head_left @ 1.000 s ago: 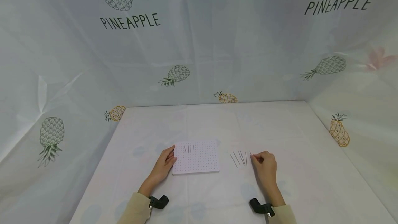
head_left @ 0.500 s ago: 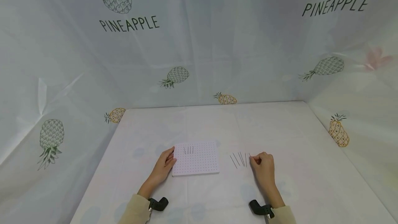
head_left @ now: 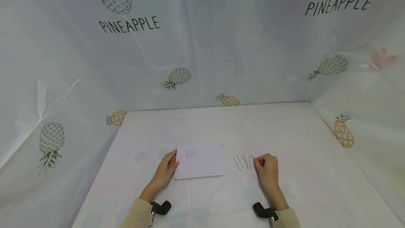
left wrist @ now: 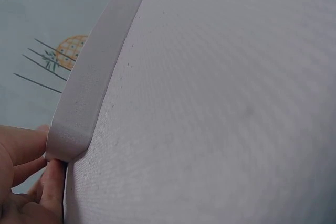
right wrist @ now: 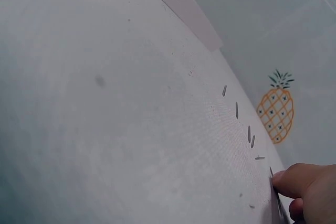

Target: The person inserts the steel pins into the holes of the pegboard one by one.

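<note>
A white pegboard point(head_left: 205, 163) with a grid of small holes lies on the table, several thin dark metal sticks point(head_left: 191, 153) standing in its upper left part. My left hand point(head_left: 164, 170) holds the board's left edge; in the left wrist view, thumb and fingers are around its corner. To the right of the board, several more thin sticks point(head_left: 243, 162) lie in a loose row on the cloth. At that row's right end, my right hand point(head_left: 268, 170) pinches a thin stick point(right wrist: 278, 200) between thumb and fingertip, its tip poking out towards the upper left.
A white cloth point(head_left: 202, 126) with faint pale-blue spots covers the table. Behind and beside it hangs a pineapple-print curtain point(head_left: 202, 45). Each wrist wears a black camera mount, the left mount point(head_left: 161, 207) and the right mount point(head_left: 265, 211).
The stick at my right fingertips now leans more to the left, and that hand has shifted only slightly. My left hand and the board have stayed put; the head view has drifted a little.
</note>
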A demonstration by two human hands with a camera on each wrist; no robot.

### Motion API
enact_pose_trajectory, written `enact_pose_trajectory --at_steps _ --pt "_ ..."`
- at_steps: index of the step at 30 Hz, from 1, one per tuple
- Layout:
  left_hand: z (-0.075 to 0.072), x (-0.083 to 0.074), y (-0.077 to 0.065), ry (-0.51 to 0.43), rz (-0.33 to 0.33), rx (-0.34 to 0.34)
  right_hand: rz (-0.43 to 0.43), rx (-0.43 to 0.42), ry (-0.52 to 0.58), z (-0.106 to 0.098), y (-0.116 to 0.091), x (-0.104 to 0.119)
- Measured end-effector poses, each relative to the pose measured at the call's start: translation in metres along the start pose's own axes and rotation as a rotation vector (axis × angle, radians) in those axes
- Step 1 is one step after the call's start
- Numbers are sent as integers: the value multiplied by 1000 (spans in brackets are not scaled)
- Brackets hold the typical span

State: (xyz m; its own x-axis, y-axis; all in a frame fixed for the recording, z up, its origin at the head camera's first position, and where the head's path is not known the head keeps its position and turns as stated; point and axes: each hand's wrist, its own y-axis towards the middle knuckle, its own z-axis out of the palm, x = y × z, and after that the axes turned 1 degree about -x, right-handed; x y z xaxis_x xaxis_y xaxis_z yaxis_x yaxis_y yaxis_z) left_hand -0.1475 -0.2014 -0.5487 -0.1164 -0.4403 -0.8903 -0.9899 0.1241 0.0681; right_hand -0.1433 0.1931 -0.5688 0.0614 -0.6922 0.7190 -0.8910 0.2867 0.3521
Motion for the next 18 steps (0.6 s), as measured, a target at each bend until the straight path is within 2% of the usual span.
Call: enact_pose_trajectory --at_steps 7,12,18 --pt "0 -1 0 5 -11 -3 -17 -7 7 0 -1 0" --pt "1 -1 0 7 -14 -4 -41 -34 77 -2 -1 0" --pt "1 -1 0 9 -15 -5 -29 -13 98 -4 -1 1"
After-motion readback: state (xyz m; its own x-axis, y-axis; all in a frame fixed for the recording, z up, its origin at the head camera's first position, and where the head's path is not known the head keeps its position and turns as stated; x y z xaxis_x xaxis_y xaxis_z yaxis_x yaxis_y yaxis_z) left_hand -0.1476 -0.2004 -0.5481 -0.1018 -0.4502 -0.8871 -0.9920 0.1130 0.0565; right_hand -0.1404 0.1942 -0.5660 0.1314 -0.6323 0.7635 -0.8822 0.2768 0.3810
